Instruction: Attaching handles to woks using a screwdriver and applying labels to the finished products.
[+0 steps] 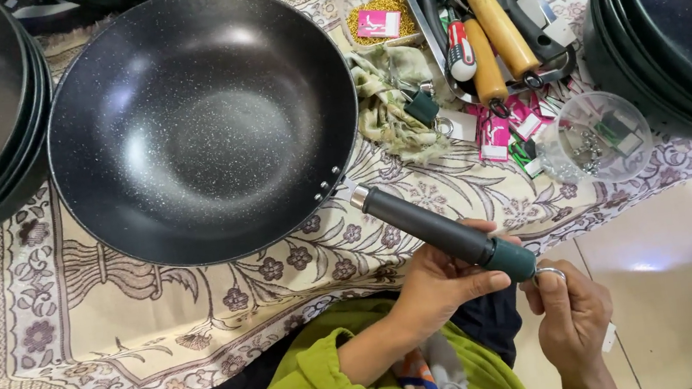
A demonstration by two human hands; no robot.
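Below, left hand grips smooth cylindrical handle — rubbery, metal-tipped.

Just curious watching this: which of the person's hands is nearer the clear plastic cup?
Right. The right hand sits below the clear plastic cup, at the handle's end; the left hand grips it farther left.

A small pink packet lies in the clear box left of the metal tool tray. More pink-and-white packets lie scattered just below that tray.
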